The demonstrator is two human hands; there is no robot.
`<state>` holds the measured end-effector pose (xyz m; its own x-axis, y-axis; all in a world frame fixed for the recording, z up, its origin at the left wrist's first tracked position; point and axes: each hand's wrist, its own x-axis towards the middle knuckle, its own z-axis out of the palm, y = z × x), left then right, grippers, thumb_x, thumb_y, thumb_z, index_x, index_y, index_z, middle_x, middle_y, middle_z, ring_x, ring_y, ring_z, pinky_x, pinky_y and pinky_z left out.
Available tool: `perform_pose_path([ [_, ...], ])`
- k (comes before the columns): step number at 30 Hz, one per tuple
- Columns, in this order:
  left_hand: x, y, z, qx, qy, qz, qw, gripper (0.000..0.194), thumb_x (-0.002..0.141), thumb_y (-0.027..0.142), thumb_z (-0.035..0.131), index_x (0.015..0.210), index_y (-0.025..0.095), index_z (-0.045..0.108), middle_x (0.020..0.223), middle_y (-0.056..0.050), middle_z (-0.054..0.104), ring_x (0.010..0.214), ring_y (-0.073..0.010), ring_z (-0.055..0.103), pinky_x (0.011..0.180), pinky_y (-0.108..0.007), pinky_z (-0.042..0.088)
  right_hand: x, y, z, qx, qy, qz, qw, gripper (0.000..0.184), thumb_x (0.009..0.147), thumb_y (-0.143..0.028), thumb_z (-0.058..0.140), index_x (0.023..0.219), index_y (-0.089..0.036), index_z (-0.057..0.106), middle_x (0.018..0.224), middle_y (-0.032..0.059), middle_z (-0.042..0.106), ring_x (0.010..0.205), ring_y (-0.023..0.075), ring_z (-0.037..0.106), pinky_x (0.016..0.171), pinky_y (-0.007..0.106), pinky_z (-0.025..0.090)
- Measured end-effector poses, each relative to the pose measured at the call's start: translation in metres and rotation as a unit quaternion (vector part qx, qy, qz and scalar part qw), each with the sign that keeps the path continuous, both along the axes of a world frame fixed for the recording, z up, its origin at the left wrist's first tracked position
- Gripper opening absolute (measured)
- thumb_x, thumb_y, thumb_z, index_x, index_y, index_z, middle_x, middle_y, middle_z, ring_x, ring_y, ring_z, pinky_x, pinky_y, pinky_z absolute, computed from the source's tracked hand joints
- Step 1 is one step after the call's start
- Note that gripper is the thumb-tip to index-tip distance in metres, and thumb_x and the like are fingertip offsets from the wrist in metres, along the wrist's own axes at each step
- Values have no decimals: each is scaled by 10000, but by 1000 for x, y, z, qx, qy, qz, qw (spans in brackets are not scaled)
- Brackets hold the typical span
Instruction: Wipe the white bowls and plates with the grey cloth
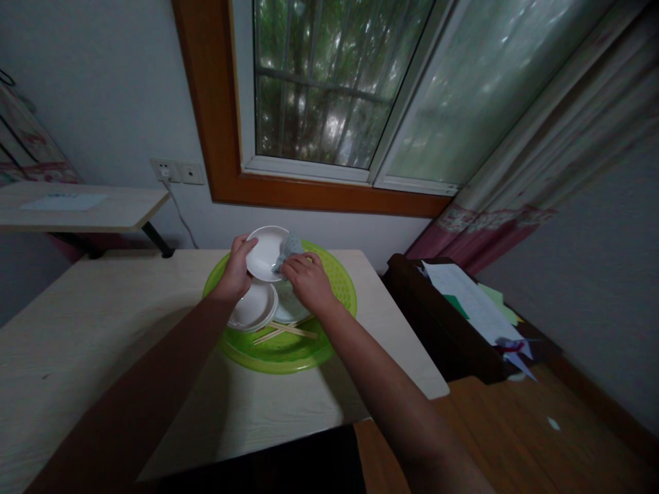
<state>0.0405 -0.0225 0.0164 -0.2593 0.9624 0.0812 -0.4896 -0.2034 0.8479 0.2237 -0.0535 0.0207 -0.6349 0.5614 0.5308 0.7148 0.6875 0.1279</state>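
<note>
My left hand point(235, 269) grips the edge of a white bowl point(265, 254) and holds it tilted above a round green basin point(288, 350) on the table. My right hand point(307, 280) presses a grey cloth point(289, 248) against the inside of that bowl. Below the hands, inside the basin, lie two more white dishes point(255, 309) and wooden chopsticks point(285, 332).
The pale wooden table point(103, 343) runs left and toward me. A dark low cabinet point(443, 329) with papers point(471, 298) stands to the right. A side shelf point(77, 206) is at far left, a wall socket point(178, 171) and window point(329, 82) behind, and a curtain point(540, 158) at right.
</note>
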Motion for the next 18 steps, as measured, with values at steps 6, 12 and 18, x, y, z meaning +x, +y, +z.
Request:
perform_pose_path([
  [6,-3,3,-10,23,86,9,996,358,774,494,720,1020,268,593,881,3,676,866,-218,670,715,-293,475,0,0,1,1,-15,-25,1000,122,1003,-227,576,1077,-191,666,1115,111,717,1117,274,566,974,417,425],
  [12,-4,5,-14,31,103,56,993,365,776,537,710,998,275,587,856,12,643,856,-213,645,708,-290,467,-3,3,-2,-10,-12,0,1000,144,977,-221,620,1105,-191,679,1116,104,702,1125,275,549,941,385,482],
  [18,-4,6,-15,37,83,79,993,352,803,530,700,1016,284,567,883,16,645,938,-220,661,745,-293,498,-7,-2,-4,-19,-13,41,999,183,989,-219,605,1159,-190,668,1125,95,710,1130,257,550,944,368,495],
])
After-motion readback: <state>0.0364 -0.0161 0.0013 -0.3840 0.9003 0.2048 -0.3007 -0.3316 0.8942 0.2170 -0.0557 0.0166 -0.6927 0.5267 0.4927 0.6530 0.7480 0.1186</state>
